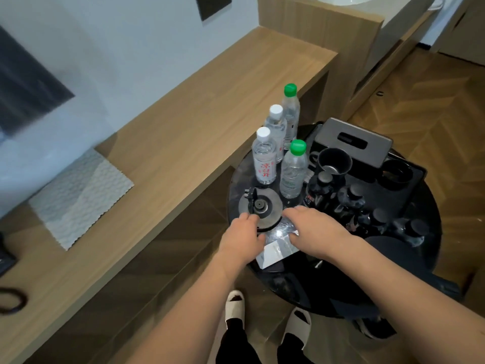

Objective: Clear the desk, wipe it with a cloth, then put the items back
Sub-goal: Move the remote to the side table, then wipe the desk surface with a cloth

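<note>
Long wooden desk (199, 106) along the wall; white cloth (78, 195) flat near its left end, dark cable (10, 300) at the left edge. Beside the front edge, round black table (433, 232) crowded with four bottles (265, 158), kettle (259, 206), black tray (417, 174), tissue box (354, 140), cup (334, 161).

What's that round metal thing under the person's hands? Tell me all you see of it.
The kettle, seen from above: a round, silvery metal lid with a dark centre knob and a black hinge. It stands upright on the black round table, beside the water bottles. The left hand touches its near rim; the right hand hovers alongside.
</note>
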Available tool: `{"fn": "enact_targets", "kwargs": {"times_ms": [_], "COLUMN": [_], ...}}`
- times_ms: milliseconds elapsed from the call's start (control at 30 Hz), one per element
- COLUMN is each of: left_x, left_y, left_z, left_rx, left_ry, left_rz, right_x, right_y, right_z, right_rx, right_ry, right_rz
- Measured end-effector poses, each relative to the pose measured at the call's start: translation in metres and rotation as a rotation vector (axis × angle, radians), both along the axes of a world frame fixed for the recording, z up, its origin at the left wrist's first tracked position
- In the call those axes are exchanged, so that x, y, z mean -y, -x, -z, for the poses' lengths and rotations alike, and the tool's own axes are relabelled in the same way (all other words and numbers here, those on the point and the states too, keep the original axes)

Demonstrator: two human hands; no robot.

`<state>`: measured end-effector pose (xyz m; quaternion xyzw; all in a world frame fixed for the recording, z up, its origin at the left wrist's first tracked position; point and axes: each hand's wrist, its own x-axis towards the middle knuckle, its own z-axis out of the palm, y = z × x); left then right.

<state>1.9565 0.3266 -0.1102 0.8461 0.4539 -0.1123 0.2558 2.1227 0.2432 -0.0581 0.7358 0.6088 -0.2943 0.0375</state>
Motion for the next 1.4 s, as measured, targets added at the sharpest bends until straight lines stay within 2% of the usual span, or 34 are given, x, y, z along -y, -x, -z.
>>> {"fn": "enact_targets", "kwargs": {"times_ms": [200, 433, 600, 800, 933, 1167, 1400], "left_x": [-0.031, -0.07, -0.102, -0.144, -0.171, -0.207, -0.238], "left_y": [0.066, 0.169, 0.254, 0.345, 0.372, 0.391, 0.405], "left_z": [-0.028, -0.048, -0.051, -0.03, -0.015, 0.013, 0.047], "left_rx": [0.103, 0.141, 0.099, 0.0, -0.059, -0.104, -0.035], "left_ry": [-0.067, -0.109, -0.129, -0.059, -0.022, -0.084, 0.031], "left_rz": [-0.202, -0.392, -0.491, -0.58, -0.639, -0.791, -0.978], "right_x": [-0.041, -0.112, -0.164, -0.214, -0.254, -0.336, -0.388], "right_y": [0.05, 0.155, 0.238, 0.301, 0.312, 0.358, 0.384], "right_z": [-0.019, -0.032, -0.029, -0.013, 0.003, 0.05, 0.097], "right_rx": [-0.052, -0.135, -0.196, -0.152, -0.092, -0.055, -0.008], "right_ry": [-0.089, -0.161, -0.171, -0.137, -0.113, -0.121, -0.104], "right_rz": [-0.035, -0.131, -0.202, -0.388, -0.446, -0.591, -0.64]}}
